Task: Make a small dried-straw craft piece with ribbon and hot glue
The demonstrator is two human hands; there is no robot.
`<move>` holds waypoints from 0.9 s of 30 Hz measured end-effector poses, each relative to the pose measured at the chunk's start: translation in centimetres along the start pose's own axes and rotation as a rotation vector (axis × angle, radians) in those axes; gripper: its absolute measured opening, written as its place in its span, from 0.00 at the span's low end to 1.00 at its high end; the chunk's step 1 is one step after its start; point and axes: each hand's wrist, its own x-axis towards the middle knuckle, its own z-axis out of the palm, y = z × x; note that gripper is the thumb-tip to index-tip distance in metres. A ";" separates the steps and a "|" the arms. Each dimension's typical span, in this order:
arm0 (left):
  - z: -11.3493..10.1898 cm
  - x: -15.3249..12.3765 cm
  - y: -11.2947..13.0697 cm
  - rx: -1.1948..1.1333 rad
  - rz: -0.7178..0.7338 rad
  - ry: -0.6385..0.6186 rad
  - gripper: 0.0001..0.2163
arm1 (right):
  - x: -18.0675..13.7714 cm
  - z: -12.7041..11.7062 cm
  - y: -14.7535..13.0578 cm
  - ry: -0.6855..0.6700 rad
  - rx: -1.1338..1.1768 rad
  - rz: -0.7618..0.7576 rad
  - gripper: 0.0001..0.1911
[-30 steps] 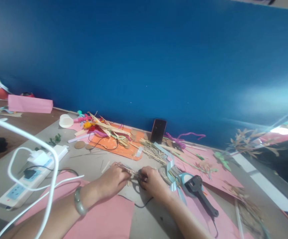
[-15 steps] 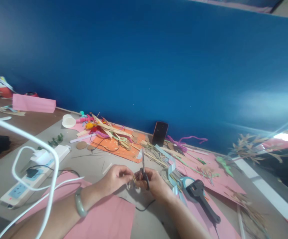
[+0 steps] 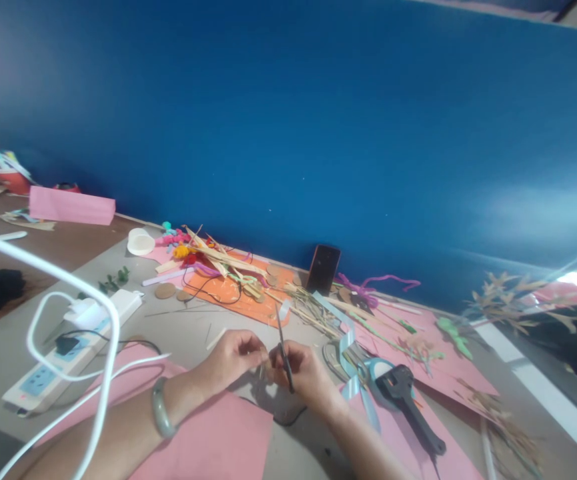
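Observation:
My left hand (image 3: 229, 360), with a pale green bangle (image 3: 161, 408) at its wrist, is closed in a pinch on a small straw-coloured piece (image 3: 263, 366). Close beside it, my right hand (image 3: 311, 379) is closed round a pair of scissors (image 3: 282, 343), whose blades point away from me and lean a little left. The right fingertips meet the left ones at the straw piece. Fingers cover much of the piece, so its full shape is hidden. Below both hands lies pink paper (image 3: 218, 437) on the grey table (image 3: 178, 327).
A white power strip (image 3: 31, 387) and a looping white cable (image 3: 113, 333) occupy the left. To the right rests a black glue gun (image 3: 411, 407) by blue ribbon (image 3: 347, 353). Behind are orange paper (image 3: 223, 293), dried stalks (image 3: 313, 310) and a phone (image 3: 323, 269) leaning on the blue wall (image 3: 288, 133).
The scissors have turned in my right hand, from nearly upright to tilting left. Both hands stay together at the straw piece. The view has shifted slightly.

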 end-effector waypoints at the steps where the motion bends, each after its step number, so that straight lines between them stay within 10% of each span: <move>1: 0.0 0.0 -0.2 -0.024 0.003 -0.009 0.10 | 0.0 0.0 0.0 0.002 -0.003 -0.014 0.19; 7: 0.3 -0.1 -0.6 -0.153 -0.023 0.002 0.09 | -0.1 -0.2 -0.6 0.037 -0.084 -0.067 0.17; 16: -1.1 0.2 0.7 -0.122 0.097 0.142 0.08 | -0.6 -2.3 -3.0 0.003 -0.928 -0.111 0.17; 27: -1.1 0.2 -0.2 -0.017 0.203 0.169 0.05 | -0.8 -2.1 -2.3 -0.023 -1.031 -0.082 0.20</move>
